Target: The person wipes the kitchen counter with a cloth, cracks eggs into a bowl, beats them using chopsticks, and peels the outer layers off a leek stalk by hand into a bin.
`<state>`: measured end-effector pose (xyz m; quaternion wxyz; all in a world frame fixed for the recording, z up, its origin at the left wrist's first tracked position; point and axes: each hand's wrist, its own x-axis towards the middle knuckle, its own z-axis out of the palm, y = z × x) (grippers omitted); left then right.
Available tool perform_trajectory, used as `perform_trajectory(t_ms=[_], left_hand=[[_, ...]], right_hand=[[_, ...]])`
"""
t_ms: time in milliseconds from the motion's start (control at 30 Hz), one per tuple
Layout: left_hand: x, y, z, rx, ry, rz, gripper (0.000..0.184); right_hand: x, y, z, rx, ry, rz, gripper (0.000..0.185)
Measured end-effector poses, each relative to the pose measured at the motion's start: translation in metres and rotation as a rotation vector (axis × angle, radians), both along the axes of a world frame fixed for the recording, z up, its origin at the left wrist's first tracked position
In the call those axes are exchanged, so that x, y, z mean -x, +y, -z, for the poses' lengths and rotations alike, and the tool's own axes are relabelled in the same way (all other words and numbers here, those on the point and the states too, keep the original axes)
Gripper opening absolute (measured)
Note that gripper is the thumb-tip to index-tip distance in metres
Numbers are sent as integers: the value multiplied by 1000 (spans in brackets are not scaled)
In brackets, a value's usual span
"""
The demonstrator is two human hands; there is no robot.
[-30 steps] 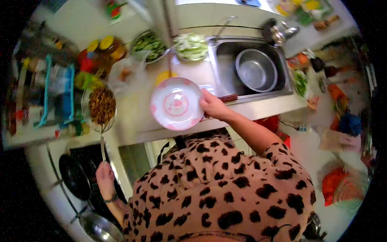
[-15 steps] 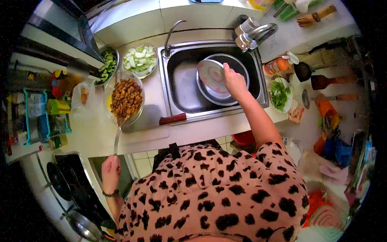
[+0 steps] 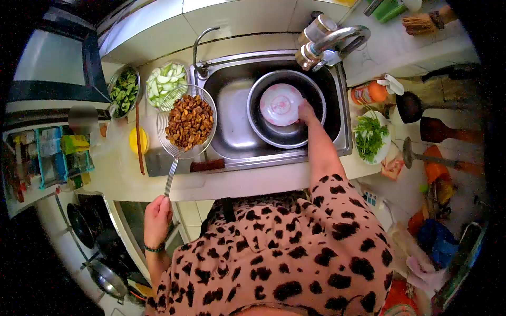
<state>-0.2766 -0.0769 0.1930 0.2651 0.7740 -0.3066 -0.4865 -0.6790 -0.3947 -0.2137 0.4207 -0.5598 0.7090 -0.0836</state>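
Note:
My left hand is closed on the handle of a wire strainer, whose basket is heaped with brown chopped food. The strainer hangs over the counter and the sink's left edge. With my right hand I grip the right rim of a white plate with pink patterns. That plate is face up inside a large metal basin standing in the sink; whether it touches the basin floor I cannot tell.
A bowl of green vegetables and a plate of pale green slices stand left of the sink. Chopsticks lie beside a yellow item. A knife handle is near the sink's front edge; a plate of herbs stands right.
The plate has gone from above the counter into the basin, tilted half a second ago and face up now. The strainer, with my left hand, has shifted right to the sink's edge.

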Motion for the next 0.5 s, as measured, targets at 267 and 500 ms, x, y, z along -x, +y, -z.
perform_trajectory(t_ms=[267, 500], left_hand=[[3, -8, 4, 0, 46, 15, 31], [7, -16, 8, 8, 43, 38, 29]], right_hand=[[-8, -18, -101, 202, -659, 254, 33], [-14, -67, -209, -376, -1750, 654, 38]])
